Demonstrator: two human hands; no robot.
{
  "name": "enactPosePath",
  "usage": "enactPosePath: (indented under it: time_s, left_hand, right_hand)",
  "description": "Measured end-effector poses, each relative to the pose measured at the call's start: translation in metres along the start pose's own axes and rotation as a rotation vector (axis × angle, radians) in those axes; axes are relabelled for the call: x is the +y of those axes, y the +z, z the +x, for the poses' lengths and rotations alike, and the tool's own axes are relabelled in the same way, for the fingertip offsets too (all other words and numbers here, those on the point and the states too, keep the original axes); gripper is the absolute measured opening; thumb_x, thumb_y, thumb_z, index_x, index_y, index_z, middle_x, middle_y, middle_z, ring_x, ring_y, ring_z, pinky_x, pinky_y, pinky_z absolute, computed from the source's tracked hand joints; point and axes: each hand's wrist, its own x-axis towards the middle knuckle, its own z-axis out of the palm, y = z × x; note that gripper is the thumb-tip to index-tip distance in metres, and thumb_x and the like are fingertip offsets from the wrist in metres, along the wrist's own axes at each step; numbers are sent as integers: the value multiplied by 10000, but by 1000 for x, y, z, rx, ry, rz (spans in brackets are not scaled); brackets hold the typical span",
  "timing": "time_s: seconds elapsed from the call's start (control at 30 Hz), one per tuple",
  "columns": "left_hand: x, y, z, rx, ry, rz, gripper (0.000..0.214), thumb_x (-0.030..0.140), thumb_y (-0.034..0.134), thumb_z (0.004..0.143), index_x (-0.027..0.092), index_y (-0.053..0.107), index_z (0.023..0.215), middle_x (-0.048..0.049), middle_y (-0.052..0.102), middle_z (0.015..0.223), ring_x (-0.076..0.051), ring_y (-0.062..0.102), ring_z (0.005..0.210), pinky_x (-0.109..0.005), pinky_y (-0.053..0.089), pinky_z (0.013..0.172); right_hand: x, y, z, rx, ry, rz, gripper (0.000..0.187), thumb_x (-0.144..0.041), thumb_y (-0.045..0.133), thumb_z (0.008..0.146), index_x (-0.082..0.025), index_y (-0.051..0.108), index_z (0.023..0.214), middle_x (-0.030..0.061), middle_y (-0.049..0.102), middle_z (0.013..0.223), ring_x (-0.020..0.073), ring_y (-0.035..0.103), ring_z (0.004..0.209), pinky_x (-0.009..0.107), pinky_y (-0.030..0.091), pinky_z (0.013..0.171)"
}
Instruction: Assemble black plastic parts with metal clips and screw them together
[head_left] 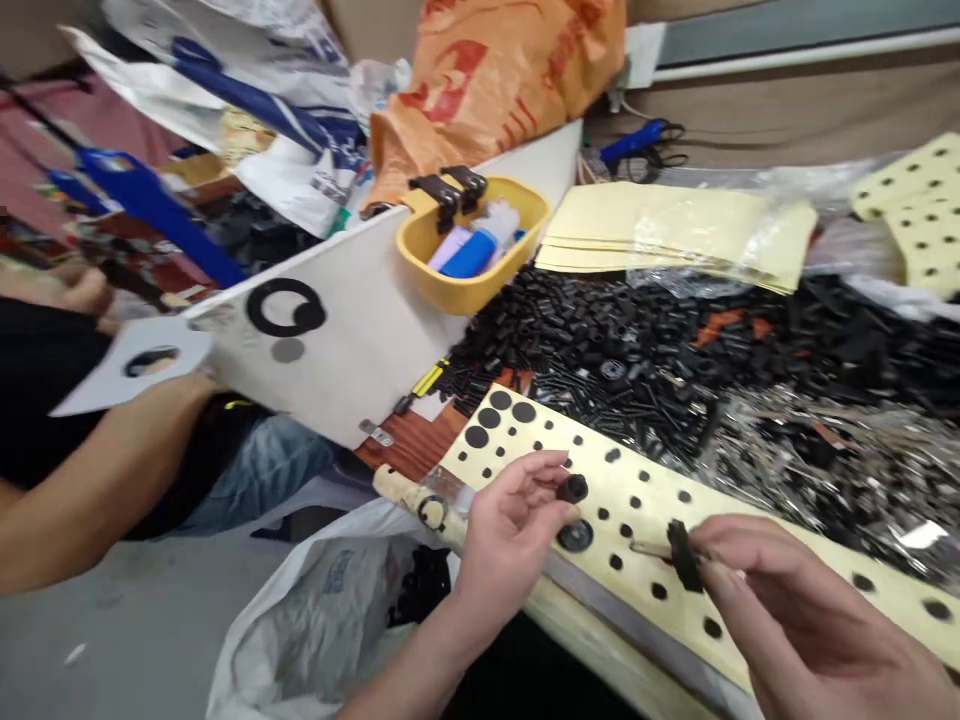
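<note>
My left hand point(517, 520) pinches a small black round part point(575, 488) between thumb and fingers. In my right hand point(802, 610), thumb and forefinger grip a black plastic piece point(684, 556) with a thin metal rod point(649, 548) jutting from its left side. The two held parts are apart. Beneath both hands lies a pale yellow sheet point(637, 520) dotted with black spots and several larger black discs point(490, 418). A black round disc point(575, 536) rests on the sheet just below the left fingertips.
Behind the sheet spread heaps of black parts point(570, 330) and shiny metal pieces point(810, 470). A yellow basket point(424, 280) hangs on a white partition point(352, 340). Past it sits another person point(97, 480). A plastic bag point(300, 610) hangs below the table's edge. Yellow sheets point(592, 225) lie behind.
</note>
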Motion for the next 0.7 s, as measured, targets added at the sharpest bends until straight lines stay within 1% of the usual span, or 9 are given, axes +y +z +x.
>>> enactPosePath:
  time_s: [0.03,0.1,0.2,0.27,0.4,0.47,0.57,0.63,0.7]
  left_hand:
    - [1,9,-5,-47,-37,-62,304,99,670,654,160,678,951,-21,679,847,-126,633,755,-207,523,680]
    - [0,23,-13,-135,-81,-127,257,81,683,633,158,702,877,-16,675,851,-115,629,746,-191,519,670]
    - [-4,38,-23,-205,-79,-103,196,66,694,639,163,692,809,-4,683,820,-112,633,748,-190,521,698]
    - [-6,44,-29,-212,-26,-25,201,63,695,658,173,682,826,1,700,804,-114,642,754,-194,522,722]
    - [-11,51,-36,-214,159,150,170,60,701,686,178,678,805,11,707,768,-103,645,703,-185,519,693]
    - [-15,53,-38,-216,258,193,156,56,701,701,173,677,802,2,707,776,-111,654,722,-189,521,697]
    - [-21,56,-38,-242,392,218,146,32,682,714,157,682,789,-19,705,776,-128,666,756,-201,527,717]
    - [-26,57,-38,-254,428,216,154,12,670,707,148,686,777,-28,703,762,-132,667,747,-199,533,705]
    - [-32,59,-39,-257,409,197,173,-4,649,701,146,687,779,-31,702,767,-128,665,727,-189,537,671]
  right_hand:
    - [-5,-2,-2,41,34,13,58,-204,688,755,-232,642,732,62,644,786,210,632,734,303,555,624]
    - [-11,-8,-7,119,77,25,57,-208,706,737,-232,654,737,56,654,801,201,633,754,288,544,648]
    - [-10,-19,-17,157,81,-5,61,-202,717,728,-227,662,737,49,663,796,187,630,747,268,534,645]
    - [-7,-27,-22,148,76,-65,57,-209,715,732,-226,662,741,46,668,798,185,632,765,258,537,657]
    - [-3,-40,-28,129,133,-211,67,-272,703,740,-214,670,750,53,686,818,195,648,795,249,545,641]
    - [-3,-43,-28,112,171,-260,106,-309,698,738,-206,678,743,57,694,810,198,653,761,259,549,632]
    - [-2,-46,-28,76,232,-305,137,-342,693,729,-207,678,717,34,684,745,178,640,679,266,545,641]
    - [2,-47,-28,50,272,-303,139,-347,690,725,-209,678,717,19,676,718,160,627,640,256,540,637]
    - [9,-48,-28,-7,317,-270,149,-353,692,718,-204,682,724,21,683,714,157,631,630,246,541,616]
